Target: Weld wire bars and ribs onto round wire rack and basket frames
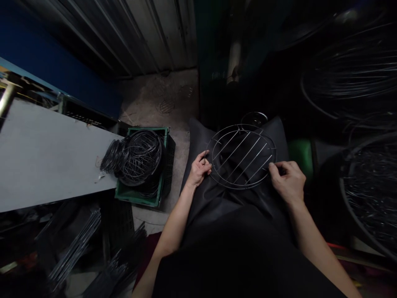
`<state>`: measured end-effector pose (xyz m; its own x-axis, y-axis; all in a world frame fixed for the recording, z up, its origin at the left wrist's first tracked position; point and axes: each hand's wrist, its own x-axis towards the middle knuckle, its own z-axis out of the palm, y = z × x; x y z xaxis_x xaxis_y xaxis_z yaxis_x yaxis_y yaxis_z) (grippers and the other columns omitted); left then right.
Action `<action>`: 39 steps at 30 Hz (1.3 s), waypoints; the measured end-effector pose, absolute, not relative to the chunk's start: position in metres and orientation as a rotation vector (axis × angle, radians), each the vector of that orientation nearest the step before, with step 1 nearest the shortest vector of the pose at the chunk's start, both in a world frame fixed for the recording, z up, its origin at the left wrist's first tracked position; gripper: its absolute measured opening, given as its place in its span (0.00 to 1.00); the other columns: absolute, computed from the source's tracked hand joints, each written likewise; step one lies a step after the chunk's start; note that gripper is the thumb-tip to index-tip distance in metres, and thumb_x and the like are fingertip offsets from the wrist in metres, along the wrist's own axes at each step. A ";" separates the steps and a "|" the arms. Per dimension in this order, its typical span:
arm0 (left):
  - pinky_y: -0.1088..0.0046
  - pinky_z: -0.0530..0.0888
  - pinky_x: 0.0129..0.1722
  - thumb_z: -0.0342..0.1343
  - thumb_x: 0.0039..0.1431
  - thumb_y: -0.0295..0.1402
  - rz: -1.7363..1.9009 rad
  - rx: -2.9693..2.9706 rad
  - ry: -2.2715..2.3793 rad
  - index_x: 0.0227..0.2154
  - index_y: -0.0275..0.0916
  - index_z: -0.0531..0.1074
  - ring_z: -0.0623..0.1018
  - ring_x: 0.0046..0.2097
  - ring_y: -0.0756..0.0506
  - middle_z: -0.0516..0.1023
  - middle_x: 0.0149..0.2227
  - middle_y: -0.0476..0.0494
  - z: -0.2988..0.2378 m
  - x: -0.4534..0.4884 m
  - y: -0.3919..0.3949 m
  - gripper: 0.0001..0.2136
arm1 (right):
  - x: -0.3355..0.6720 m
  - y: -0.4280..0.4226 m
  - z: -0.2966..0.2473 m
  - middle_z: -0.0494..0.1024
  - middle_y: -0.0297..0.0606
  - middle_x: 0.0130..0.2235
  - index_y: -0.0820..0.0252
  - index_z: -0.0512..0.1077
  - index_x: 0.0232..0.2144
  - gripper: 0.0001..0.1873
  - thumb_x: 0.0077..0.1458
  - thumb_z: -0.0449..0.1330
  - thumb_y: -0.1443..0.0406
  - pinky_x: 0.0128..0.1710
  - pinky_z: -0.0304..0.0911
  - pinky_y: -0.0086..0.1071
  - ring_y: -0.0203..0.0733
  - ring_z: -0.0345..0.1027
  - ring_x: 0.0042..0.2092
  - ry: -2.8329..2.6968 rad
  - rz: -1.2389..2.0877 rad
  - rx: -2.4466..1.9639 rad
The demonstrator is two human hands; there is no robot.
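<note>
A round wire rack with slanted parallel bars inside two rings is held up over my dark apron. My left hand pinches its outer rim at the left, thumb and fingers closed on the wire. At the right rim, my right hand grips the wire between thumb and forefinger, the other fingers curled in. Just beyond the rack, a small wire ring shows, partly hidden by it.
A green crate with bundled wire rings stands left, beside a grey board. Loose wire pieces lie on the floor. Large containers of wire parts stand at right. Straight rods lie lower left. Dark machinery rises ahead.
</note>
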<state>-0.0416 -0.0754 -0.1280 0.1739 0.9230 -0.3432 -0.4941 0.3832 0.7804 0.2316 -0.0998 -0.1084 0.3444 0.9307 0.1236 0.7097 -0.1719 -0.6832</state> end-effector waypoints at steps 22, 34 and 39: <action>0.81 0.62 0.20 0.63 0.48 0.47 1.118 0.479 0.835 0.50 0.40 0.66 0.59 0.20 0.57 0.61 0.23 0.56 -0.125 -0.042 -0.069 0.27 | 0.228 -0.093 -0.105 0.65 0.34 0.25 0.58 0.66 0.21 0.15 0.56 0.53 0.58 0.27 0.56 0.31 0.34 0.57 0.24 -1.494 0.442 -1.835; 0.82 0.61 0.18 0.60 0.51 0.47 1.129 0.475 0.933 0.49 0.40 0.67 0.57 0.18 0.58 0.59 0.21 0.57 -0.124 -0.036 -0.066 0.25 | 0.227 -0.094 -0.102 0.65 0.33 0.23 0.58 0.65 0.20 0.17 0.56 0.53 0.57 0.26 0.55 0.30 0.34 0.57 0.24 -1.426 0.508 -1.794; 0.81 0.61 0.19 0.57 0.53 0.51 1.118 0.447 0.950 0.49 0.40 0.67 0.59 0.19 0.57 0.59 0.22 0.56 -0.121 -0.035 -0.066 0.25 | 0.225 -0.093 -0.099 0.65 0.33 0.23 0.58 0.66 0.20 0.18 0.56 0.54 0.54 0.24 0.54 0.30 0.33 0.55 0.22 -1.398 0.551 -1.796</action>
